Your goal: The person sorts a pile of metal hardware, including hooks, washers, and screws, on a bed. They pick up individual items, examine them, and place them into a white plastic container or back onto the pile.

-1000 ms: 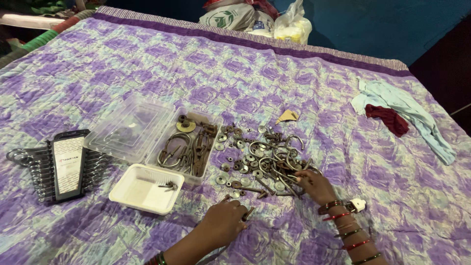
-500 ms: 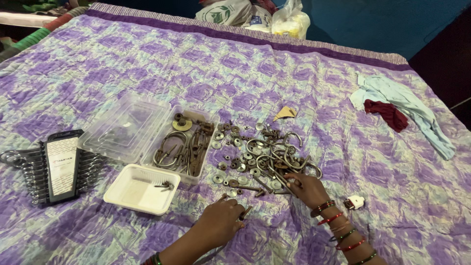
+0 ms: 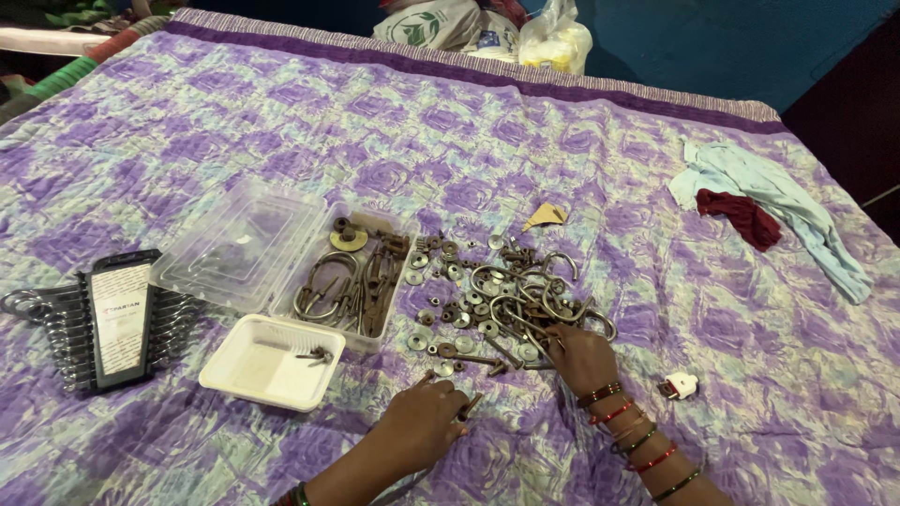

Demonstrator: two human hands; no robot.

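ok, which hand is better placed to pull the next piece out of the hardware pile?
Probably right. The right hand already has its fingertips in the pile of U-bolts and washers. The left hand rests on the quilt nearer the person, closed around a rusty bolt.

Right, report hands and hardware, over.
Left hand closed on rusty bolts. Right hand fingers in the scattered pile of rusty U-bolts and washers. White plastic tray nearby.

Bed covered by purple patterned quilt (image 3: 281, 122). Laid directly on it: spanner set in black holder (image 3: 98, 319), clear hinged box (image 3: 281, 258), white tray (image 3: 272, 361), rusty hardware scattered mid-quilt (image 3: 497, 300) — washers, bolts, U-bolts. White plug (image 3: 681, 385), tan scrap (image 3: 547, 216), blue and red cloths (image 3: 764, 206) — set well apart.
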